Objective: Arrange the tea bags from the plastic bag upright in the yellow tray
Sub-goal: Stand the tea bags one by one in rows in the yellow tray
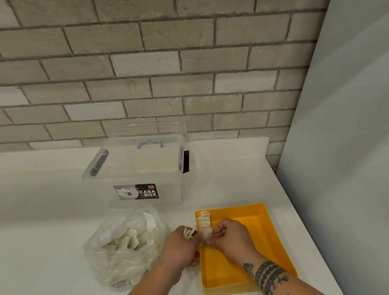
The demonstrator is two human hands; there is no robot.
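Between both hands [231, 237], tea bags [204, 225]

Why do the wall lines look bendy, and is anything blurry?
In the head view, the wide-angle lens bows the brick wall lines toward the edges; light is soft and even, with faint shadows under the clear box; the plastic bag glints slightly, blurring its tea bags; both hands look slightly soft.

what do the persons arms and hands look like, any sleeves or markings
Both forearms are bare, with no sleeves, gloves, rings or watch in view. The right forearm carries dark tattoos: patterned bands around the wrist area and smaller leaf-like motifs beside them. The left forearm shows only a small dark mark near the bottom edge.
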